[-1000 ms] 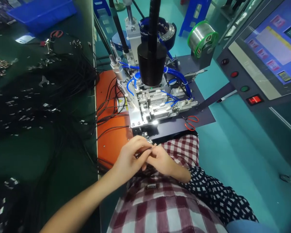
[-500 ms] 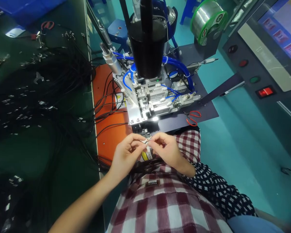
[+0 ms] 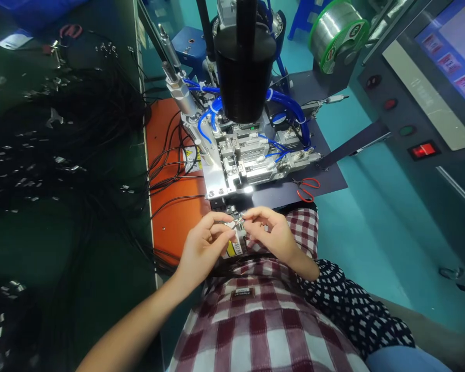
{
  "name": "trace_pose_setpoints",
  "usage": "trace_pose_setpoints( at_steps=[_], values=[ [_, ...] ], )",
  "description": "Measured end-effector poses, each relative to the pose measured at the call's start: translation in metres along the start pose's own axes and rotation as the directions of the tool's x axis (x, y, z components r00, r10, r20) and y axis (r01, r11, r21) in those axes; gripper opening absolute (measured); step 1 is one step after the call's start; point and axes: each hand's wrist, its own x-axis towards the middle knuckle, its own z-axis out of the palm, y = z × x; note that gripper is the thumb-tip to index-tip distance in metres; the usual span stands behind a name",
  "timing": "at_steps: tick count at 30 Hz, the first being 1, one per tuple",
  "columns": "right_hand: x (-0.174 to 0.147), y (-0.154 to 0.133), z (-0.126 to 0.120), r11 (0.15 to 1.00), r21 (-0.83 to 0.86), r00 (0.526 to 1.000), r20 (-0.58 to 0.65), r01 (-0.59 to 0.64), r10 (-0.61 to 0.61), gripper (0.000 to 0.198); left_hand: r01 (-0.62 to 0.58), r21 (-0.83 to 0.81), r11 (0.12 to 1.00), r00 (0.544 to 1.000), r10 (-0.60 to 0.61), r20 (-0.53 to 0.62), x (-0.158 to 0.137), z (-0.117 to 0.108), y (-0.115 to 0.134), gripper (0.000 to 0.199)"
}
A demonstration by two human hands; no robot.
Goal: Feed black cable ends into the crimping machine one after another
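In front of the machine, my left hand (image 3: 203, 245) is closed in a pinch, thumb and forefinger around a small silvery piece (image 3: 233, 224) too tiny to make out fully. Just to its right, my right hand (image 3: 272, 232) also pinches, its fingertips at the other end of that piece; what exactly lies between them is hidden. Beneath the fingertips is the front end of the soldering machine (image 3: 251, 168), with a yellow and white label (image 3: 234, 249).
Black cables (image 3: 170, 178) cross the orange plate (image 3: 170, 217) from a dark table with many cable ends. Red-handled snips (image 3: 307, 190) lie right of the machine. A black lamp-like cylinder (image 3: 245, 77) hangs above. A solder spool (image 3: 339, 36) and control panel (image 3: 418, 103) stand right.
My right hand has shifted slightly right, and its fingertips have parted a little from my left hand's. The left hand stays nearly in place. The view has tilted slightly.
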Motion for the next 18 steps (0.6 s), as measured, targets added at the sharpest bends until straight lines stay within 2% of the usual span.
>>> trace_pose_setpoints(
  at_steps=[8,12,14,16,18],
  values=[
    [0.008,0.003,0.014,0.986,0.169,1.0,-0.013,-0.007,0.01,0.019,-0.016,-0.041,0.999,1.0,0.016,-0.008,0.0,0.002,-0.001,0.025],
    [0.006,0.011,0.017,0.984,0.175,1.0,-0.016,-0.017,0.021,0.022,-0.015,-0.08,0.997,1.0,0.014,-0.019,0.001,0.004,-0.003,0.025],
    [0.004,0.013,0.014,0.995,0.1,0.999,0.037,-0.012,0.009,0.021,-0.018,-0.096,0.995,1.0,0.015,-0.026,0.001,0.005,-0.004,0.025],
    [-0.001,0.012,0.006,0.998,-0.06,0.988,0.155,0.009,0.0,0.021,-0.029,-0.109,0.994,0.999,0.024,-0.039,0.001,0.004,-0.005,0.025],
    [-0.006,0.008,-0.005,0.967,-0.243,0.961,0.276,0.08,-0.01,0.027,-0.032,-0.113,0.993,0.999,0.027,-0.043,0.0,0.003,-0.005,0.024]
  ],
)
